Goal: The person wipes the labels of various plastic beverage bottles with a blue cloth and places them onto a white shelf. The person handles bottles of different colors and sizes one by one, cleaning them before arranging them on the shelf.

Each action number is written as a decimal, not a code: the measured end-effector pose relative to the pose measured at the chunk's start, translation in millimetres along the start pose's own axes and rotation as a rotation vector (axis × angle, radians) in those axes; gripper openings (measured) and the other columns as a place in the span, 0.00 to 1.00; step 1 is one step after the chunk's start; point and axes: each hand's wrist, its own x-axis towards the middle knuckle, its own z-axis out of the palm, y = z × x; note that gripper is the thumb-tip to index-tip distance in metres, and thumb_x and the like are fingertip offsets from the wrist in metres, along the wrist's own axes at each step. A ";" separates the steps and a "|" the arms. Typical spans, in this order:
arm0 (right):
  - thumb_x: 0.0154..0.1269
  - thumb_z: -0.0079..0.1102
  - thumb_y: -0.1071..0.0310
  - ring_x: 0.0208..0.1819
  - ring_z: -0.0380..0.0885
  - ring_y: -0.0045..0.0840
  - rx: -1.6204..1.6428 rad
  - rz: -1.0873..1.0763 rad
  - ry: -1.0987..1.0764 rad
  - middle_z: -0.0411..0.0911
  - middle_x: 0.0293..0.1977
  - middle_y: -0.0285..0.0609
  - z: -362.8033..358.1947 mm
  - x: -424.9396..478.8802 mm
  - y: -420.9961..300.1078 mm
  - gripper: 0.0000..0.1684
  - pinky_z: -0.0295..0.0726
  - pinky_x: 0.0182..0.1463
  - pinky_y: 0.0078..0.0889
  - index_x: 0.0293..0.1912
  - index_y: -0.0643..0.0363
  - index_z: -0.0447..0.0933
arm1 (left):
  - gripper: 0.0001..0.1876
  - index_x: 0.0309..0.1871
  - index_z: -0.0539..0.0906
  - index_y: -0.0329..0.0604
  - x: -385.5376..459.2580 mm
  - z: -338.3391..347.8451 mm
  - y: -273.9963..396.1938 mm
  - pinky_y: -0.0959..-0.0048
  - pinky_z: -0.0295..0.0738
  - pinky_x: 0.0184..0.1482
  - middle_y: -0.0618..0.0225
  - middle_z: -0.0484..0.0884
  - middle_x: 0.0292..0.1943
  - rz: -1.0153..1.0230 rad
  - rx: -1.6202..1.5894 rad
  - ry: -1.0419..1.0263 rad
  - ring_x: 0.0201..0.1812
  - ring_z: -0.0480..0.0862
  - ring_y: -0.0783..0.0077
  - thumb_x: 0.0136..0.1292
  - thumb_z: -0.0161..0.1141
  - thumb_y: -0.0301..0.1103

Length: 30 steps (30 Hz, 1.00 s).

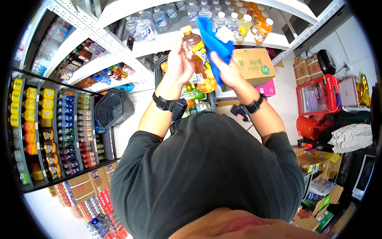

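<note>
My left hand (181, 65) grips the side of a large plastic bottle of amber drink (191, 41), its fingers partly hidden. The bottle has a yellow cap and a yellow-and-blue label, and stands nearly upright in front of my chest. A bunched blue cloth (212, 41) is in my right hand (226, 71), pressed along the bottle's right side. Below the bottle sits a dark plastic basket (213, 100) with several drink bottles lying in it, one a green-labelled bottle (192, 95). My arms and the held bottle hide part of the basket.
Ahead, a white shelf (182, 37) carries rows of clear, yellow and orange bottles. Cardboard cartons (253, 64) stand to the right of the basket. An empty grey basket (115, 107) is at the left, beside a stocked drinks rack (65, 131). A red-framed case (316, 97) stands far right.
</note>
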 end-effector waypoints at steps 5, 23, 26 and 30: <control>0.63 0.71 0.63 0.83 0.54 0.52 -1.123 -0.876 -0.382 0.56 0.81 0.54 15.8 10.5 -46.8 0.39 0.53 0.84 0.59 0.74 0.50 0.73 | 0.29 0.72 0.74 0.42 2.1 -48.3 16.5 0.47 0.76 0.72 0.52 0.79 0.68 -0.289 -0.344 -0.521 0.65 0.82 0.53 0.84 0.41 0.55; 0.84 0.54 0.55 0.72 0.73 0.35 0.291 0.146 -0.250 0.70 0.74 0.48 32.9 -10.6 24.9 0.36 0.74 0.76 0.45 0.80 0.61 0.58 | 0.26 0.63 0.77 0.42 -28.9 -0.9 56.6 0.58 0.85 0.51 0.57 0.82 0.47 0.577 0.182 -0.173 0.46 0.86 0.59 0.76 0.55 0.56; 0.85 0.52 0.55 0.71 0.75 0.40 0.702 0.307 -0.216 0.71 0.73 0.50 45.7 -17.8 26.6 0.33 0.75 0.75 0.51 0.79 0.60 0.60 | 0.31 0.64 0.74 0.42 -29.7 -8.6 46.9 0.56 0.83 0.54 0.58 0.80 0.51 0.616 0.273 -0.242 0.49 0.84 0.59 0.70 0.62 0.58; 0.85 0.51 0.56 0.69 0.77 0.41 0.687 0.263 -0.046 0.73 0.70 0.51 33.5 -20.0 46.2 0.30 0.79 0.72 0.54 0.76 0.60 0.63 | 0.29 0.68 0.74 0.36 -30.6 -13.5 51.1 0.70 0.72 0.66 0.63 0.75 0.59 0.824 1.011 -0.244 0.64 0.74 0.69 0.69 0.65 0.41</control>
